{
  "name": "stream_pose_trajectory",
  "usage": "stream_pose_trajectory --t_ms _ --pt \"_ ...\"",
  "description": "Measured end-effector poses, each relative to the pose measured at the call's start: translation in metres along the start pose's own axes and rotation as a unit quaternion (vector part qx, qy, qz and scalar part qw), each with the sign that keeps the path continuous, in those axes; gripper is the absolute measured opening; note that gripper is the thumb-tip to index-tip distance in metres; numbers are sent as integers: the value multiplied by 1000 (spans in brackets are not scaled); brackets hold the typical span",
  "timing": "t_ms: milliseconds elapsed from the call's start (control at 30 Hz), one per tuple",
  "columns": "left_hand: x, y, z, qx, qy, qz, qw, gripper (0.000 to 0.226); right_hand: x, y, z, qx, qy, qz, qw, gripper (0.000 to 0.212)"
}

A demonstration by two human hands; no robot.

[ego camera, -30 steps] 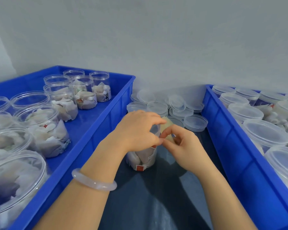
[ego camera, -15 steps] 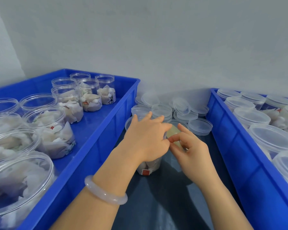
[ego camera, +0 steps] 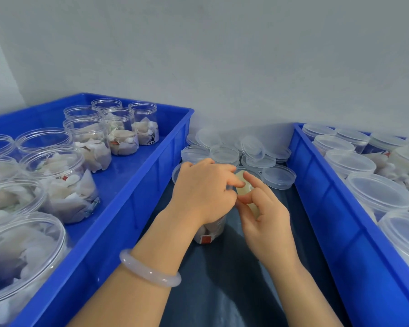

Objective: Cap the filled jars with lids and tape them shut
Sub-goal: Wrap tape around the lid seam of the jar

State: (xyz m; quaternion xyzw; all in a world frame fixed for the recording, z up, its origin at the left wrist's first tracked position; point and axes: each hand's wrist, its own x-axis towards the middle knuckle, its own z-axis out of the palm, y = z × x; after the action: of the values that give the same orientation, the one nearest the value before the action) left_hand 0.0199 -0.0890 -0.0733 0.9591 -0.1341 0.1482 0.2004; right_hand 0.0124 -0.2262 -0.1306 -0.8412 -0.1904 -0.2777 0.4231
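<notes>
A clear filled jar (ego camera: 210, 231) stands on the dark surface between two blue crates; only its lower part with a red label shows. My left hand (ego camera: 203, 190) covers its top and grips it, fingers curled over the rim. My right hand (ego camera: 262, 208) is just to the jar's right and pinches a pale yellowish roll of tape (ego camera: 243, 185) held against the jar's upper side. The jar's lid is hidden under my left hand.
A pile of loose clear lids (ego camera: 248, 152) lies behind the jar against the wall. The left blue crate (ego camera: 132, 199) holds several open filled jars (ego camera: 64, 182). The right blue crate (ego camera: 316, 185) holds several capped jars (ego camera: 378, 190).
My left hand's fingers have curled down over the jar top again. My right hand has moved the tape roll slightly around the jar's side. The jar stays in place.
</notes>
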Motion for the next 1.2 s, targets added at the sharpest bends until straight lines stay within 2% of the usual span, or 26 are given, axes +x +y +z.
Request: stream_pose_trajectory --t_ms 400,667,733,833,1000,1100,1200 --pt "4 4 8 -46 81 -30 995 27 -2 -3 -2 -22 11 -50 998 11" --pt "6 6 9 -45 83 -43 995 22 -5 -7 -5 -34 23 -53 998 10" --pt "7 3 6 -41 50 -37 997 30 -5 -7 -4 -42 26 -12 999 8" --pt "12 -2 -2 5 -42 -31 999 49 -3 -6 -1 -55 12 45 997 4" --pt "30 9 -14 16 -178 -96 979 42 0 -1 -4 -73 -15 58 996 2" --pt "39 14 -14 24 -207 -120 971 39 0 -1 -6 -80 -36 55 995 9" --pt "43 14 -10 -1 -190 -123 974 33 3 -2 -8 -67 -36 50 996 16"
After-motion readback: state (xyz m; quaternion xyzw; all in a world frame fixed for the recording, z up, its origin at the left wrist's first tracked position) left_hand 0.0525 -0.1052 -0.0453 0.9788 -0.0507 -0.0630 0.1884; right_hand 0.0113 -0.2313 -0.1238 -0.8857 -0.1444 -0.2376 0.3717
